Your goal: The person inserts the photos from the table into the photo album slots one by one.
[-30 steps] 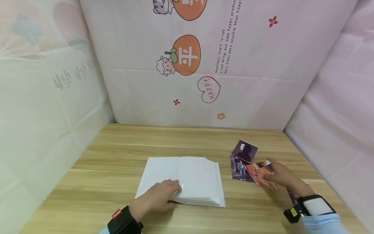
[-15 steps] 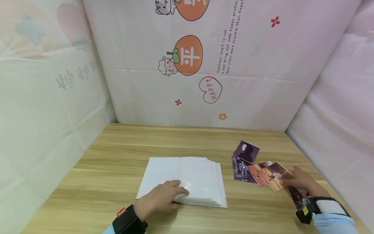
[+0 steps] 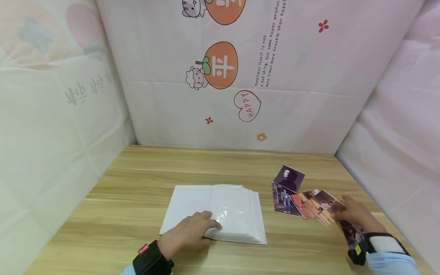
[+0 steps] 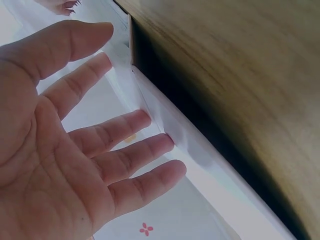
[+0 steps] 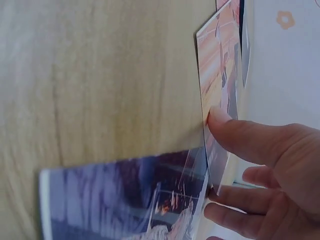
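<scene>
A white photo album (image 3: 185, 198) lies open on the table, with a stack of clear-sleeved pages on its right half. My left hand (image 3: 189, 233) rests at its near edge, fingers spread and relaxed; the left wrist view shows the palm (image 4: 50, 165) with nothing in it. To the right, my right hand (image 3: 359, 215) pinches the edge of an orange-brown photo card (image 3: 324, 208). In the right wrist view the thumb (image 5: 245, 137) lies on that card's face, with fingers at its far edge. A dark photo card (image 3: 352, 231) lies partly hidden below the right wrist.
A reddish card (image 3: 302, 204) overlaps the pinched one. Beyond it lie a purple card (image 3: 289, 178) and a card with a standing figure (image 3: 285, 200). White printed cloth (image 3: 165, 114) walls the wooden table (image 3: 113, 214) at the back and both sides.
My right hand has shifted right to the orange-brown card's right edge, uncovering its picture and more of the dark card. My left fingers have slid slightly right over the album page.
</scene>
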Available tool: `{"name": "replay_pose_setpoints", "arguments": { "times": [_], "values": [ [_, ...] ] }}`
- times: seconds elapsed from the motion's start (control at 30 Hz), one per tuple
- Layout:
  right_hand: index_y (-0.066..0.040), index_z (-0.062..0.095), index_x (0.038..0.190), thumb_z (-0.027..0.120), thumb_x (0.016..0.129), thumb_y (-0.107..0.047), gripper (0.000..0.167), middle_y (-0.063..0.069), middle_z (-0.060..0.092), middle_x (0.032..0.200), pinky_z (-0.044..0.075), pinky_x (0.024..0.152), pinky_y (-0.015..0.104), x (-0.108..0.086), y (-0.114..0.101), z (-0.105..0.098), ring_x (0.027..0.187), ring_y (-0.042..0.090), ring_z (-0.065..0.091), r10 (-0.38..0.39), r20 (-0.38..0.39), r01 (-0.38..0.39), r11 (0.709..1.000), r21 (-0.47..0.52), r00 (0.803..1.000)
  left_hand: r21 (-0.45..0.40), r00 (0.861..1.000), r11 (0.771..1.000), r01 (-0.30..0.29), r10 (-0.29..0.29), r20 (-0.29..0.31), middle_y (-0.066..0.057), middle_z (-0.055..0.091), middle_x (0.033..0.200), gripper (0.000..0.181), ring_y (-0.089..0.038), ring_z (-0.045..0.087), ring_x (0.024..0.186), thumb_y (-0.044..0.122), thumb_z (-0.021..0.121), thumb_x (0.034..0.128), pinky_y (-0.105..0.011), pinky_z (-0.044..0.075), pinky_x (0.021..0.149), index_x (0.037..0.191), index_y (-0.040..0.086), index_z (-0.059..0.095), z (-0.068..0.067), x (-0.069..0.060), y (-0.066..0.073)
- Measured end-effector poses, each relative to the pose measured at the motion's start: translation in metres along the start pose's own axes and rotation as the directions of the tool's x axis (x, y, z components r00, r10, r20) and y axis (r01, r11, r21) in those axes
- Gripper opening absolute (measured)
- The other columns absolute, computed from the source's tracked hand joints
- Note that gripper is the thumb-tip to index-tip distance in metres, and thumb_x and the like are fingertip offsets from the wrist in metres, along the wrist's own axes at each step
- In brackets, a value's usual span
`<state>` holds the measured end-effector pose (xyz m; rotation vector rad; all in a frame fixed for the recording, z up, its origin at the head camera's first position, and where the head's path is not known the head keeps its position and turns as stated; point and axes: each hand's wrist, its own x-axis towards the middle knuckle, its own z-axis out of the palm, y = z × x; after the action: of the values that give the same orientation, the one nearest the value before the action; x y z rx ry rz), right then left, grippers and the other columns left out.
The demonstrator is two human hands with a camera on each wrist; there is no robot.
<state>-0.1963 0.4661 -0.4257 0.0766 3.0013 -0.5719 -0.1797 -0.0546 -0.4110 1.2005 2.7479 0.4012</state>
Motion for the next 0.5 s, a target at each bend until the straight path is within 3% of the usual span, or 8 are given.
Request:
{"name": "replay_pose_setpoints", "arguments": {
  "times": [0.27,0.5],
  "values": [
    [0.028,0.027,0.121,0.079,0.065,-0.021,0.091,0.048,0.04,0.106,0.036,0.08,0.063,0.0075,0.0018,0.0013,0.094,0.058,0.042,0.037,-0.107,-0.037,0.999,-0.003,0.994,-0.005,1.0,1.0,-0.01,0.01,-0.022,0.006,0.049,0.094,0.038,-0.011,0.045,0.08,0.013,0.072,0.0751,-0.026,0.042,0.061,0.112,0.022,0.066,0.0015,0.0021,-0.0001],
    [0.024,0.038,0.112,0.069,0.068,-0.008,0.062,0.041,0.048,0.096,0.042,0.071,0.053,0.0069,-0.0004,0.0004,0.082,0.046,0.049,0.081,-0.227,-0.056,0.992,0.115,0.971,-0.001,1.0,1.0,0.002,-0.002,-0.022,0.006,0.047,0.091,0.037,-0.01,0.043,0.077,0.013,0.072,0.0748,-0.025,0.04,0.06,0.111,0.021,0.067,0.003,0.0031,0.0015]
  ]
}}
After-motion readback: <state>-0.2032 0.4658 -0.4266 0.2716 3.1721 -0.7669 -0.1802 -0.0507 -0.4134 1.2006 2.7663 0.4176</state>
